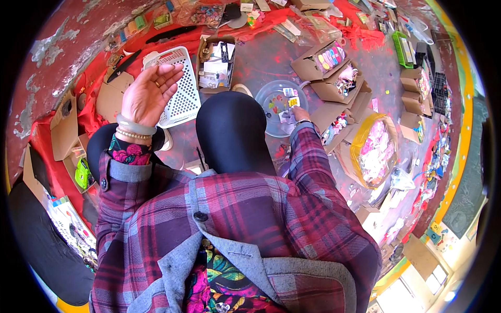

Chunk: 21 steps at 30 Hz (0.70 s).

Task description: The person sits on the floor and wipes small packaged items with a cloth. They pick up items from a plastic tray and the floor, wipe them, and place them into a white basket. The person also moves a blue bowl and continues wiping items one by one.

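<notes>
Beside a knee (232, 133) that could hinder reaching, between crowding boxes (327, 86) and a white basket (177, 99), the basin (265, 120) holds packets (293, 101) the right hand (299, 113) seems to be sorting, the next pick calling for a careful pinch, its fingers' grip unclear, while the raised left hand (145, 96) is empty, fingers loosely apart.

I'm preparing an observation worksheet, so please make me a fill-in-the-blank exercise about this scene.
1. The raised hand, palm open, is the person's ____ hand.
2. The other hand is at a see-through basin whose outline is ____.
3. The perforated tray at the left is coloured ____.
4. The small basket at the upper right is coloured ____.

Missing words: left; round; white; green.
</notes>
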Each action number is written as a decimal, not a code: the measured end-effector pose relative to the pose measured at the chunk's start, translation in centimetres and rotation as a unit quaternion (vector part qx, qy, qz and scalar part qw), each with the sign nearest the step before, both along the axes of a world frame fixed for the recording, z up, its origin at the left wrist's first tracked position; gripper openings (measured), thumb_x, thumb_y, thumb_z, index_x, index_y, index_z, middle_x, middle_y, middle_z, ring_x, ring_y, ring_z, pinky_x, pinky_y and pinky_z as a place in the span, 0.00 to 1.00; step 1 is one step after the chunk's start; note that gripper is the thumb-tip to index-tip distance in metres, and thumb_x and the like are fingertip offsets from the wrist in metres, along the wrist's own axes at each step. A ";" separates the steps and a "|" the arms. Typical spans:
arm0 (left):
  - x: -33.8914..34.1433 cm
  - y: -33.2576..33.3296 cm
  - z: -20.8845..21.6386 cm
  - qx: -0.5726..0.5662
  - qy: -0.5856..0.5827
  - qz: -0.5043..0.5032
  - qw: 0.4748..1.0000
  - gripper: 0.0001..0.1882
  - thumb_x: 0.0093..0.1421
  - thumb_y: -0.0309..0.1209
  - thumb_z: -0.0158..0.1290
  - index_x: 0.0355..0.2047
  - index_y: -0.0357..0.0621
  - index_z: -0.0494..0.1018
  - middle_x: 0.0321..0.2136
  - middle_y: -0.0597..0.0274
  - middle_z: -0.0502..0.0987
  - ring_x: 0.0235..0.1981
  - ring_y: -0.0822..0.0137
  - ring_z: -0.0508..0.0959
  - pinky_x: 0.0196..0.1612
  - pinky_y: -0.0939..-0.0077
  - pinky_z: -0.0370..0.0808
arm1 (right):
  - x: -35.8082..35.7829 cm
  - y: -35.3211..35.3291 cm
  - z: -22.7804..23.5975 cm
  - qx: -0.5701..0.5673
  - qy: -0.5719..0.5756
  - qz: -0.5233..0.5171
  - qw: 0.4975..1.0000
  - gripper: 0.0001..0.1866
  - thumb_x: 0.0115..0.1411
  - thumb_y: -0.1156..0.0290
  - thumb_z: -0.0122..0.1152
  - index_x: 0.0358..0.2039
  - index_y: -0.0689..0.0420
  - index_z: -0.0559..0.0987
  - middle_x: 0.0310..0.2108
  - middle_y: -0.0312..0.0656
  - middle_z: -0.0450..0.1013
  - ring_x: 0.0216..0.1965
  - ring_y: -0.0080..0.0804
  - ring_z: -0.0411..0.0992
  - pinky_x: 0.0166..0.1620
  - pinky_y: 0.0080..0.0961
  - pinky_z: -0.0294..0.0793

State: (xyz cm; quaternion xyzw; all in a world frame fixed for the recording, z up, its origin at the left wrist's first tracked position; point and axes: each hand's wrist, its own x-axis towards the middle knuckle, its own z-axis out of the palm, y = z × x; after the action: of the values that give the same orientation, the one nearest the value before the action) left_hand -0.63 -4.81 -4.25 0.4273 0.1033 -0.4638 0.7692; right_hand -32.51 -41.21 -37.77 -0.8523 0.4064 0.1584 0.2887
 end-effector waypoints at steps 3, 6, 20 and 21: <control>0.1 -0.5 -0.3 -0.002 0.004 -0.006 1.000 0.15 0.61 0.37 0.39 0.34 0.39 0.69 0.45 0.53 0.70 0.49 0.64 0.67 0.47 0.76 0.64 | 1.1 -1.5 -2.3 -0.042 0.185 0.090 0.978 0.18 0.55 0.57 0.44 0.39 0.52 0.74 0.39 0.45 0.71 0.39 0.43 0.70 0.41 0.37 0.68; 0.1 -0.8 -0.5 -0.013 0.006 -0.013 1.000 0.15 0.61 0.37 0.40 0.35 0.39 0.69 0.44 0.52 0.70 0.49 0.63 0.68 0.47 0.76 0.64 | 1.2 -1.7 -2.2 -0.104 0.162 0.240 0.951 0.16 0.55 0.58 0.45 0.36 0.52 0.76 0.38 0.45 0.72 0.40 0.44 0.70 0.41 0.39 0.68; -1.6 -1.3 -0.2 -0.034 -0.011 -0.042 0.998 0.16 0.61 0.37 0.40 0.37 0.36 0.70 0.41 0.51 0.72 0.46 0.63 0.69 0.47 0.74 0.65 | 8.8 6.4 23.0 -0.112 -0.377 0.089 0.915 0.15 0.51 0.74 0.52 0.42 0.58 0.73 0.40 0.41 0.71 0.39 0.37 0.70 0.41 0.24 0.69; -1.7 -1.4 -0.5 -0.062 -0.027 -0.063 0.996 0.18 0.61 0.38 0.40 0.38 0.34 0.70 0.40 0.51 0.72 0.46 0.62 0.70 0.48 0.73 0.66 | 10.5 8.0 26.3 -0.175 -0.375 0.146 0.898 0.16 0.51 0.75 0.52 0.43 0.58 0.73 0.41 0.41 0.70 0.37 0.37 0.70 0.39 0.24 0.69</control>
State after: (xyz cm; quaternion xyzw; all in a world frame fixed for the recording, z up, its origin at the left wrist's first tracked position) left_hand -2.36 -6.21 -4.80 0.3971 0.0262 -0.5054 0.7657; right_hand -22.04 -33.19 -11.48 -0.9350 0.1601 -0.2068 0.2395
